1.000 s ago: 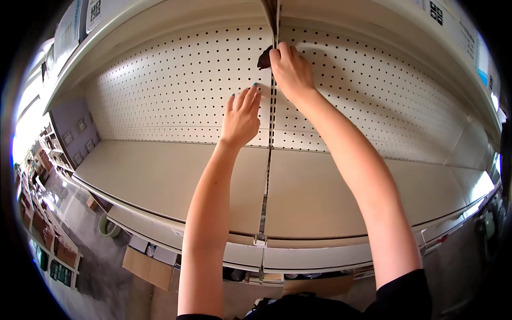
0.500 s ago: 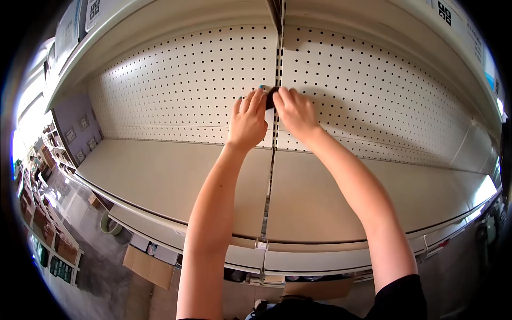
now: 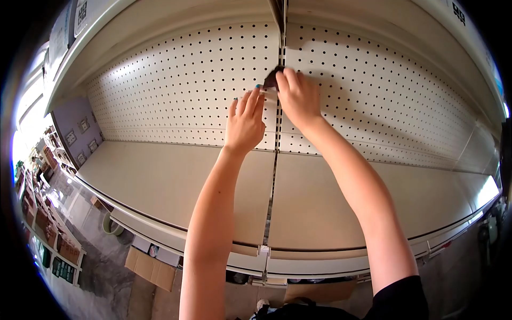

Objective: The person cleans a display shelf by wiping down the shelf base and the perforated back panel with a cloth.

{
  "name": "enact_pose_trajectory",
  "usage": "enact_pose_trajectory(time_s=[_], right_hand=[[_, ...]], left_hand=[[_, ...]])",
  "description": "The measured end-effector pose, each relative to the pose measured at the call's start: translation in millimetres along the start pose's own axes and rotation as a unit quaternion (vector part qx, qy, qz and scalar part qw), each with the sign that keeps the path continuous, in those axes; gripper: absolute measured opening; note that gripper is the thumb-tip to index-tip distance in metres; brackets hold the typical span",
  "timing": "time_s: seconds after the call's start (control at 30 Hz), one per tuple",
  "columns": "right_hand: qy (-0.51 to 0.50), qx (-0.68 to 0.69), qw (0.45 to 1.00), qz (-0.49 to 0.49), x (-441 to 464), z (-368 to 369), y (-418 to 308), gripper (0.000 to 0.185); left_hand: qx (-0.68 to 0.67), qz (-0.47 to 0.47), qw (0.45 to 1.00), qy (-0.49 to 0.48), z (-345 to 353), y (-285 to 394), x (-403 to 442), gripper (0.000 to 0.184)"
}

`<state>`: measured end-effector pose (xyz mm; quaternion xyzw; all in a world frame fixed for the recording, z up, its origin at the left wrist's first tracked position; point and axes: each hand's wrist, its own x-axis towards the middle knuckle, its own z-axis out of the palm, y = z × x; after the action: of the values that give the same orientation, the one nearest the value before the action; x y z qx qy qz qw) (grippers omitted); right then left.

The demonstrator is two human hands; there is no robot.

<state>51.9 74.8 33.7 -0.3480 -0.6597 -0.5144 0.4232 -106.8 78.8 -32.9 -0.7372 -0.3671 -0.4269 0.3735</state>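
Observation:
My right hand (image 3: 300, 97) grips a dark cloth (image 3: 272, 78) against the perforated back panel (image 3: 186, 80), by the slotted vertical upright (image 3: 279, 120) between the two bays. Just left of the upright, my left hand (image 3: 246, 120) lies on the panel with its fingers stretched upward and holds nothing. Its fingertips are a little below and left of the cloth. Beneath both hands is the wide beige shelf (image 3: 160, 178).
An upper shelf (image 3: 176, 24) overhangs the panel, with boxes at its left end. Below the beige shelf are lower shelves and an open cardboard box (image 3: 150, 269). A green bin (image 3: 112, 225) stands on the floor at the left.
My right hand and the cloth went down along the upright from near its top, then partly back up. My left hand has shifted slightly and stays against the panel.

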Motion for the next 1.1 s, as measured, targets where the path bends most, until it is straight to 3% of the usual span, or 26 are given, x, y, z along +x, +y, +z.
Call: enact_pose_trajectory(time_s=[0.13,0.27,0.47,0.63,0.73,0.77,1.1], right_hand=[[-0.017,-0.024,0.994,-0.102,-57.6,-4.8,-15.6,0.006],[-0.066,-0.021,0.985,-0.157,-78.2,-5.7,-17.4,0.004],[-0.031,-0.035,0.995,-0.093,-23.9,-5.9,-1.4,0.017],[0.012,0.014,0.999,-0.042,-10.4,-1.2,2.9,0.015],[0.007,0.022,0.999,-0.048,-20.5,-1.7,-2.1,0.014],[-0.045,0.026,0.998,-0.046,-27.9,-4.0,-4.6,0.012],[-0.138,0.022,0.976,-0.17,-94.5,-11.9,-22.3,0.009]], left_hand=[[-0.016,0.0,1.0,0.004,1.1,2.2,-0.8,0.053],[-0.025,0.013,1.0,0.006,-0.3,5.4,-0.8,0.053],[0.017,0.03,0.999,0.0,3.9,0.9,-1.9,0.052],[0.051,0.013,0.998,-0.019,2.4,3.6,-3.5,0.054],[0.054,0.018,0.998,-0.03,2.2,1.4,-3.8,0.056],[0.054,0.02,0.998,-0.025,2.7,-0.2,-3.3,0.056],[0.033,0.0,0.999,0.002,4.4,-0.6,-5.3,0.055]])
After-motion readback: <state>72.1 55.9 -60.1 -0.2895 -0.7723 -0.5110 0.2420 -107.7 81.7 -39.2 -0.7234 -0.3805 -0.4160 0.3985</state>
